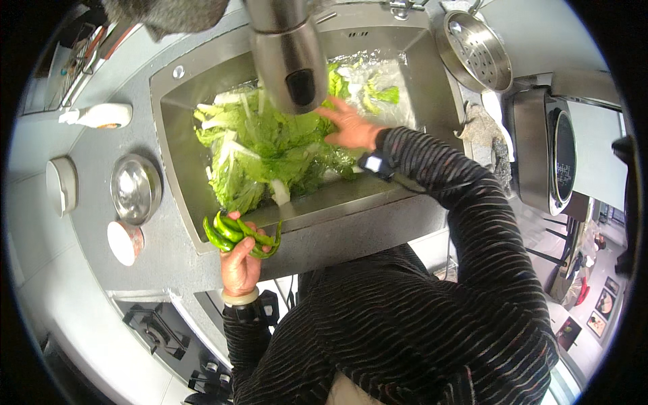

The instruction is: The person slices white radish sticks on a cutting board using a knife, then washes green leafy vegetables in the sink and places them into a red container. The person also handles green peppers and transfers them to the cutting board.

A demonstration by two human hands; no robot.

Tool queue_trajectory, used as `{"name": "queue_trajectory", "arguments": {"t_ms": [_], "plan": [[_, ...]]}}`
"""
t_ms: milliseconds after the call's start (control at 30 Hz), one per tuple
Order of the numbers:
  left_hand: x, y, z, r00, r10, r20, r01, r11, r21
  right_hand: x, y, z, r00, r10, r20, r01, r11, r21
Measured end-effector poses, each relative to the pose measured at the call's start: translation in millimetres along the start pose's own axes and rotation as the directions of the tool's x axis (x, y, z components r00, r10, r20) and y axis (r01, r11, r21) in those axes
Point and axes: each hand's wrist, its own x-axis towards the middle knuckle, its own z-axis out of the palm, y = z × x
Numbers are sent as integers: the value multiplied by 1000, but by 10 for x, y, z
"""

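My left hand (240, 260) holds several green chili peppers (228, 234) above the near left rim of a stainless steel sink (314, 215). My right hand (349, 124), fingers spread, is over the leafy greens (273, 136) in the sink; it holds nothing that I can see. The greens, with pale stalks, fill the left and middle of the sink in water. Loose leaf pieces (380, 94) float at the right. A metal faucet (291, 66) reaches over the sink and hides part of the greens.
Left of the sink stand a metal bowl (135, 188), a paper cup or tub (125, 243) and a white bottle (109, 115). A gas stove (159, 331) is at the lower left. A perforated steel pan (476, 50), a grey cloth (481, 129) and an appliance (536, 152) stand at the right.
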Motion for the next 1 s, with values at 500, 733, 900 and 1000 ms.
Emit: {"name": "queue_trajectory", "arguments": {"t_ms": [500, 733, 900, 1000], "plan": [[-50, 11, -83, 1000, -15, -14, 15, 1000, -10, -74, 599, -100, 913, 401, 76, -321, 819, -475], [-74, 8, -74, 1000, -10, -24, 10, 1000, 13, -40, -285, 10, 996, -85, 38, 92, 842, -532], [-90, 48, -152, 999, -7, -33, 5, 998, -61, 3, -384, 139, 916, -166, 366, 350, 778, -522], [-116, 66, -242, 997, 2, -76, -7, 998, -68, 180, 16, 28, 935, -43, 353, 248, 791, -560]]}}
